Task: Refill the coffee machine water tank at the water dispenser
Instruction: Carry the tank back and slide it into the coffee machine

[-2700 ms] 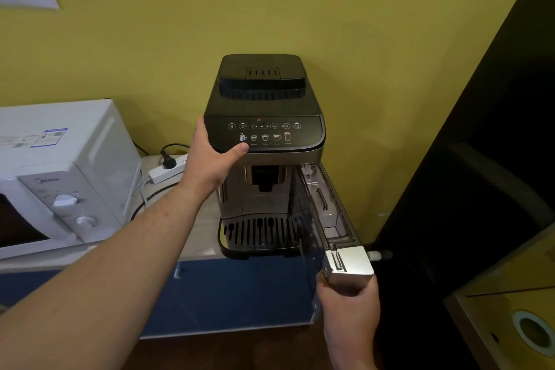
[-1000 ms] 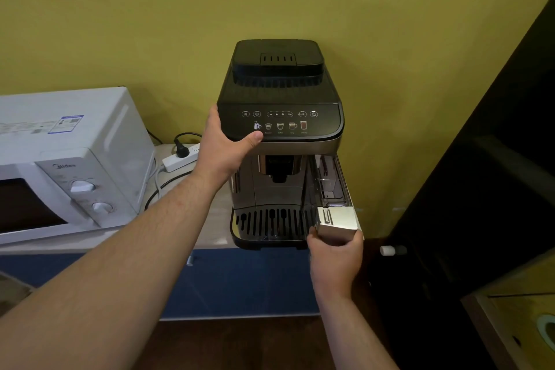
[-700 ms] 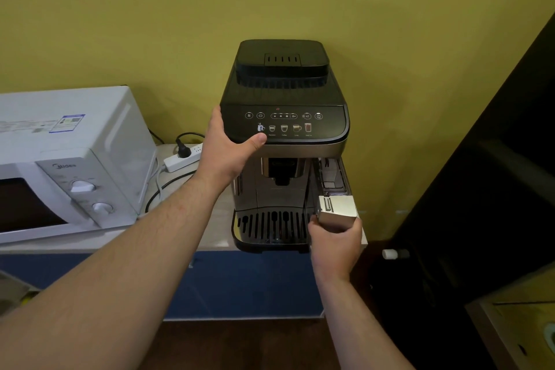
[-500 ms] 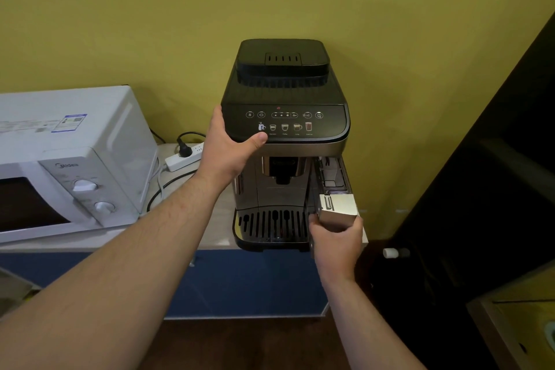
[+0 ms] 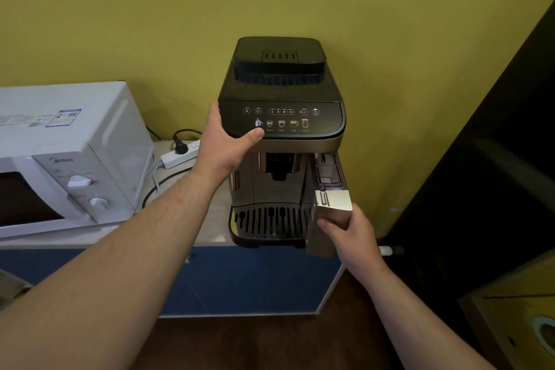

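Our left hand [image 5: 223,144] braces the coffee machine [image 5: 280,117]; our right hand [image 5: 345,231] grips the half-seated water tank [image 5: 327,204]. A crooked push could jam it.

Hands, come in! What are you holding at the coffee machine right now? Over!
Left hand braced on coffee machine front corner. Right hand gripping water tank silver front, tank partly out of its slot. Nothing blocking.

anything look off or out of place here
Only the water tank: it sticks out from the front right of the coffee machine, not flush with it. The right hand grips its silver front and the left hand braces the machine. No spill or damage shows.
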Demonstrator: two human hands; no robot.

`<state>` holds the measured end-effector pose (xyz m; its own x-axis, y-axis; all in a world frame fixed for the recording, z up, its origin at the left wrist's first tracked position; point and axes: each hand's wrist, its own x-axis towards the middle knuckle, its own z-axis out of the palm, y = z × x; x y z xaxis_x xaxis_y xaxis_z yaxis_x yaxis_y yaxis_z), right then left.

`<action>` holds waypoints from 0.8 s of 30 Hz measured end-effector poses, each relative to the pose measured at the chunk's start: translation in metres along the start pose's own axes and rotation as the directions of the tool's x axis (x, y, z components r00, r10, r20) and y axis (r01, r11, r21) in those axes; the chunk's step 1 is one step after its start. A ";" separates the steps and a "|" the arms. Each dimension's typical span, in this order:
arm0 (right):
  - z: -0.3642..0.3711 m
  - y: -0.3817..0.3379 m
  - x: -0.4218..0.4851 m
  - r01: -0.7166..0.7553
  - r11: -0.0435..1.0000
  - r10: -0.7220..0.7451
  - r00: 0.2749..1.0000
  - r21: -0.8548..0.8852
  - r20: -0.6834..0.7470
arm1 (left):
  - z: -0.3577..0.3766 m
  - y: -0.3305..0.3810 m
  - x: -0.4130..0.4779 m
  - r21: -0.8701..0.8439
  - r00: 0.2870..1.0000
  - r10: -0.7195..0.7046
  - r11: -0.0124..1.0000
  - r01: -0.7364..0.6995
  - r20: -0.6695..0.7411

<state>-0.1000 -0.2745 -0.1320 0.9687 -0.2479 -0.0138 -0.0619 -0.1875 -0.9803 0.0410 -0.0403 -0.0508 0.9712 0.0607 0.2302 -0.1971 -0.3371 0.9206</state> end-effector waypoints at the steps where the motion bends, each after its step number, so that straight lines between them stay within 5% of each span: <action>1: 0.001 0.000 0.001 -0.001 1.000 0.001 1.000 0.005 -0.005 | 0.000 0.000 0.000 0.001 1.000 -0.001 1.000 0.001 -0.003; 24: 0.012 0.000 0.070 0.011 0.999 -0.013 0.999 -0.054 -0.036 | 0.002 -0.002 0.001 -0.004 1.000 -0.009 1.000 0.009 -0.020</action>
<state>-0.0296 -0.2800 -0.1353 0.9600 -0.2799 0.0063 -0.0639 -0.2409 -0.9684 0.0429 -0.0413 -0.0531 0.9700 0.0827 0.2285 -0.1892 -0.3329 0.9238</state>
